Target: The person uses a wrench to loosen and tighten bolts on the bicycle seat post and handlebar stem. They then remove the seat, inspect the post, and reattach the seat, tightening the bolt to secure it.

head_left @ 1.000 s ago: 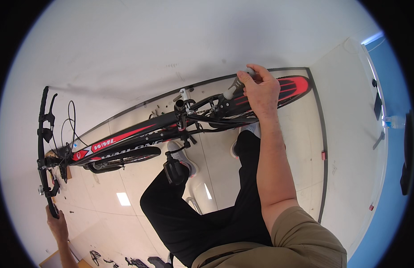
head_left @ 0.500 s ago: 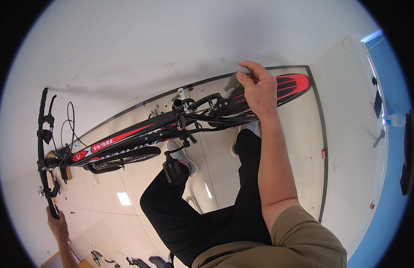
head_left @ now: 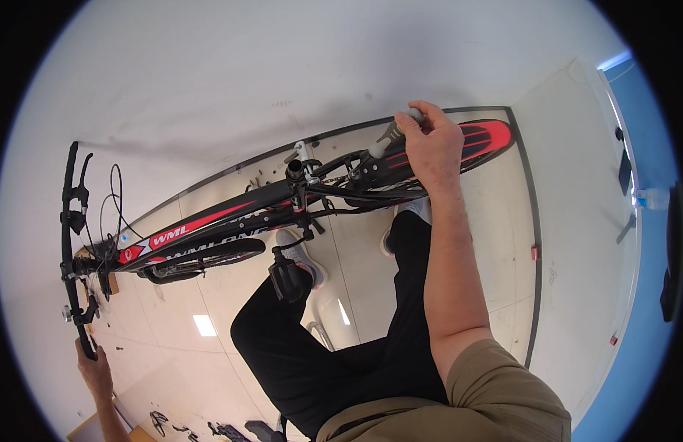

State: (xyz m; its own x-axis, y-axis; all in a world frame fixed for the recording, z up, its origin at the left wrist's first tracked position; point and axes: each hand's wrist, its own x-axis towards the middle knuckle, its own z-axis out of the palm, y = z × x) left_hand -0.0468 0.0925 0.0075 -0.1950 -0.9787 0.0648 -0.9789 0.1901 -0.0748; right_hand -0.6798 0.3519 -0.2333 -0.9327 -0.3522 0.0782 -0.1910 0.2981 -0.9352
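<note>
My right hand [head_left: 435,149] is closed around a grey-handled tool [head_left: 387,140], tilted with its lower end on the rear part of a black and red bicycle [head_left: 258,197], beside the black-and-red rear mudguard [head_left: 488,138]. My left hand [head_left: 93,368] grips the lower end of the black handlebar [head_left: 70,287] at the left. The bare top of the seat tube [head_left: 296,171] stands at the middle of the frame, with no saddle on it. A pedal [head_left: 284,278] hangs below it. What the tool's tip touches is too small to tell.
The bicycle lies along a white wall [head_left: 297,59]. My legs and shoes [head_left: 297,250] are below it on the tiled floor [head_left: 172,317]. Several loose dark parts [head_left: 220,431] lie at the bottom left. A whiteboard [head_left: 577,295], a plastic bottle [head_left: 650,199] and a blue wall are at the right.
My right hand and the tool moved slightly up, then a little right over the last half second. My left hand and the bicycle stay nearly still.
</note>
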